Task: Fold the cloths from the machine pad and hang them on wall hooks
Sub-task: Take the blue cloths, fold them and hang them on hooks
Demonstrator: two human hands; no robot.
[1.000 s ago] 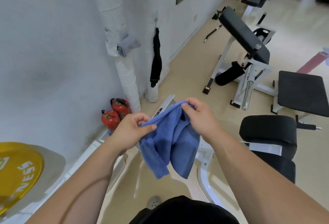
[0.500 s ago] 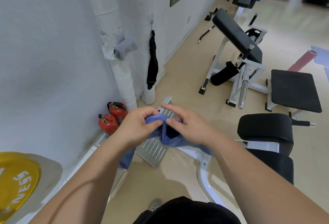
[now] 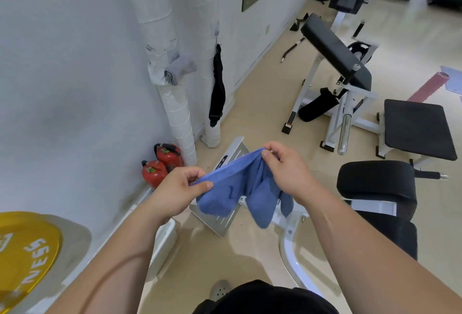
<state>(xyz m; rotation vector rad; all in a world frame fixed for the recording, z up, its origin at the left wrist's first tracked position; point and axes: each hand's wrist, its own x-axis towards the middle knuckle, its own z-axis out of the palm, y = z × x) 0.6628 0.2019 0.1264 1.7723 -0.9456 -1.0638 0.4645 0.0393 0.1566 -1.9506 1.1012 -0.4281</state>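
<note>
A blue cloth hangs in the air between my two hands, its top edge stretched and its lower part drooping in folds. My left hand pinches the cloth's left end between thumb and fingers. My right hand pinches its right end, a little higher. On the white wall a grey folded cloth hangs from a wrapped pipe, and a black cloth hangs from a wall hook.
Two red fire extinguishers stand at the wall base. A metal footplate lies under the cloth. Black machine pads and a bench stand to the right. A yellow weight plate is at lower left.
My hands came together with the cloth bunched between them, then moved apart again, stretching the blue cloth's top edge. The camera view shifted slightly.
</note>
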